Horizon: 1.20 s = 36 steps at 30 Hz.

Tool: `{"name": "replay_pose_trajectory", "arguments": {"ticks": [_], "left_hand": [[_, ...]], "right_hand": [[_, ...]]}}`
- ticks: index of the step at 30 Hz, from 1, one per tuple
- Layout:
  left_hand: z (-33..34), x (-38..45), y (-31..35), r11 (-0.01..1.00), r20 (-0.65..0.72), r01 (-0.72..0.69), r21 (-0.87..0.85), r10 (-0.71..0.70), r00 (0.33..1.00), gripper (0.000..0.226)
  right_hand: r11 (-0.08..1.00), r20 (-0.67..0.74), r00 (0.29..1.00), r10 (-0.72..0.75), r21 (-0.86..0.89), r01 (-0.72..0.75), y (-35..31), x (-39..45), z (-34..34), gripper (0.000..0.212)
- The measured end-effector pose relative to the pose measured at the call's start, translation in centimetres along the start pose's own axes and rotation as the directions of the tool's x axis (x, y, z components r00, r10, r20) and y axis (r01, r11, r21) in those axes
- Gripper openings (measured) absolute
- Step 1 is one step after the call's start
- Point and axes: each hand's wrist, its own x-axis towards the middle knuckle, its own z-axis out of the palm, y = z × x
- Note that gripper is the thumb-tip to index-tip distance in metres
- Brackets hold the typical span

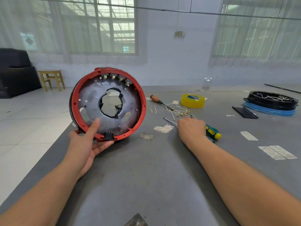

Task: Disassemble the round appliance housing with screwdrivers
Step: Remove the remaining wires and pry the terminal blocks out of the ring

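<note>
So the left hand [86, 142] has the round housing [107, 104] propped up on edge at the left corner of the grey bench [146, 176], open side facing the camera. Thumb is pressed flat against the inner plate, the other fingers [104, 146] cup under the bottom rim, so it's a proper grasp on the housing. The thing is a red ring around a dark grey plate with a big ragged hole in the middle; you can see straight through it. There's a row of little brass terminals [116, 78] along the top inside edge, and a black plug socket [108, 135] at the bottom, right by the fingertips.

The right hand [191, 128] is down on the bench over the green and yellow screwdriver [212, 132], handle poking out on the right and the metal shaft [170, 121] sticking out on the left. It's knuckles-up, so I honestly can't tell if the fingers are wrapped around the tool or just lying on top of it.

Further back there's a wooden-handled screwdriver [156, 99], a tangle of white wires with brass ends [177, 111], a roll of yellow tape [193, 100], and off to the right a black round tray full of wires [271, 100] sitting on something blue. A few paper labels [278, 152] are stuck flat to the bench.
</note>
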Motion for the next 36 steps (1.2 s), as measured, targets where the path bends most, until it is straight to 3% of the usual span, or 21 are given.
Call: {"name": "replay_pose_trajectory", "arguments": {"ticks": [4,8,9,11,13,15,17,18,21,23,25,27,31,33,36], "left_hand": [[0.1,0.1,-0.1,1.0,0.008,0.021,-0.004,-0.021,1.0,0.081],[0.1,0.0,0.1,0.999,0.006,0.054,-0.001,-0.054,0.999,0.086],[0.1,-0.1,0.1,0.998,0.008,0.062,0.006,-0.062,0.998,0.088],[0.1,-0.4,0.2,0.997,0.004,0.069,0.021,-0.07,0.998,0.088],[0.2,-0.7,0.3,0.996,0.003,0.076,0.051,-0.076,0.997,0.083],[0.3,-0.7,0.3,0.991,0.0,0.082,0.11,-0.083,0.997,0.074],[0.2,-0.6,0.1,0.98,-0.011,0.082,0.182,-0.081,0.997,0.079],[0.2,-0.5,0.1,0.972,-0.011,0.079,0.224,-0.078,0.997,0.089],[0.2,-0.4,0.1,0.925,0.01,0.072,0.373,-0.081,0.997,0.121],[0.2,-0.3,0.1,0.898,0.039,0.07,0.434,-0.096,0.995,0.127],[0.2,-0.3,0.2,0.884,0.073,0.052,0.465,-0.097,0.993,0.127],[0.3,-0.4,0.1,0.869,0.087,0.023,0.495,-0.076,0.993,0.123],[0.4,-1.3,-0.6,0.801,0.059,-0.122,0.585,0.109,0.992,0.108],[0.6,-2.2,-0.9,0.749,0.115,-0.196,0.633,0.159,0.981,0.115],[1.0,-3.4,-1.0,0.673,0.193,-0.353,0.65,0.303,0.933,0.104]], "right_hand": [[1.0,-0.03,1.0,0.008,-0.024,-0.008,0.2,-0.2,0.5,0.027],[0.998,-0.304,0.951,-0.054,-0.045,0.042,-0.8,-1.1,0.4,0.029],[0.997,-0.381,0.923,-0.061,0.019,0.074,-1.6,-1.6,0.3,0.034],[0.936,-0.469,0.883,0.011,0.315,0.155,-3.5,-2.9,0.2,0.048],[0.678,-0.345,0.935,0.081,0.707,0.202,-5.5,-4.0,-0.2,0.066],[0.297,-0.185,0.98,0.076,0.942,0.155,-7.0,-5.0,-0.8,0.072],[-0.01,-0.1,0.995,0.028,0.995,0.101,-8.2,-5.5,-1.1,0.057],[-0.098,-0.074,0.997,-0.001,0.992,0.073,-8.6,-5.6,-1.2,0.054],[-0.382,0.028,0.996,-0.089,0.922,-0.06,-8.4,-5.4,-1.3,0.077],[-0.513,0.064,0.986,-0.152,0.848,-0.134,-7.8,-5.2,-1.2,0.062],[-0.558,0.074,0.983,-0.169,0.815,-0.157,-7.4,-5.3,-1.3,0.049],[-0.567,0.097,0.985,-0.144,0.807,-0.162,-7.5,-5.2,-1.1,0.05],[-0.517,0.174,0.977,-0.126,0.829,-0.214,-7.6,-5.1,-1.4,0.07],[-0.499,0.211,0.97,-0.122,0.832,-0.243,-7.6,-5.3,-1.5,0.08],[-0.441,0.267,0.959,-0.097,0.852,-0.282,-7.7,-5.6,-1.7,0.101]]}}
